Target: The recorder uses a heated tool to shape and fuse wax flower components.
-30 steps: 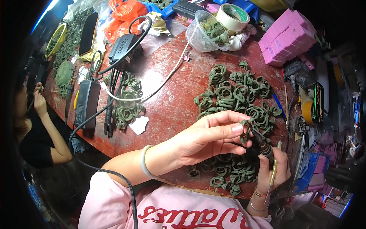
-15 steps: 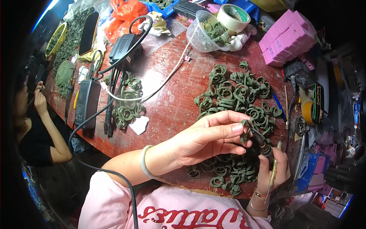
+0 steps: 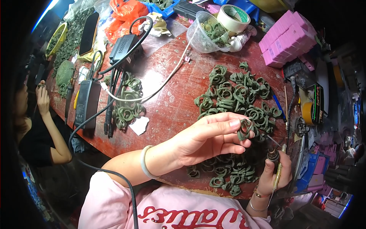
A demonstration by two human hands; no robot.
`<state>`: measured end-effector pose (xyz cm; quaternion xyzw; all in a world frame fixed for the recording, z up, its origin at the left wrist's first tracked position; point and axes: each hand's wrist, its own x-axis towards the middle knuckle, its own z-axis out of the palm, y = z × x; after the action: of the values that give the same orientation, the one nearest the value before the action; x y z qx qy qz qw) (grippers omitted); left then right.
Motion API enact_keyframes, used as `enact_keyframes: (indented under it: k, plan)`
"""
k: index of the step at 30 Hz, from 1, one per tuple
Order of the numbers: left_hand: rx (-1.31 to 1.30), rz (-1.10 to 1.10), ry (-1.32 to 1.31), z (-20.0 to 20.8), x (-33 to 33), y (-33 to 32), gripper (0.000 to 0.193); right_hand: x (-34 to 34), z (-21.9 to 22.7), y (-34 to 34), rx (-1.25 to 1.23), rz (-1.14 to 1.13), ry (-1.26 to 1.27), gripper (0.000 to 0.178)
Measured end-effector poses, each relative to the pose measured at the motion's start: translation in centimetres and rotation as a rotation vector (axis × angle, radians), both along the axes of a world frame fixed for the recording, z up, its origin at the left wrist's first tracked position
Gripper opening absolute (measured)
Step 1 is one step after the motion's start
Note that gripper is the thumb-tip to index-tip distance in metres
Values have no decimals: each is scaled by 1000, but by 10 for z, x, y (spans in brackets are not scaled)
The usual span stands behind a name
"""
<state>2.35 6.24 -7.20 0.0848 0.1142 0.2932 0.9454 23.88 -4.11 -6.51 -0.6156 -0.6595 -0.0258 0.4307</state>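
Hands (image 3: 206,136) apart, green ring (image 3: 243,136) between, apparently left-pinched

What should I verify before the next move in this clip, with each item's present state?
1. Green ring pinched in the left hand: ok.
2. Dark-handled tool gripped in the right hand: ok.
3. Tool's tip apart from the ring: cannot tell, dark things behind obscure it.
4. Loose rings clear of the hands' surroundings: not ok, they lie around.
5. Black cable clear of the pink shirt: not ok, crosses it.
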Motion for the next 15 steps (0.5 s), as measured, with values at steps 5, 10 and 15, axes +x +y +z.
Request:
enact_keyframes:
  k: [5,10,15]
  plan:
    - [-33,4,13,2,-1,0,34,1,-1,-1,6,-3,12,36]
    - [-36,6,24,2,-1,0,34,1,-1,0,1,-3,13,36]
    - [-22,0,26,0,0,0,34,-1,1,1,-14,-5,19,36]
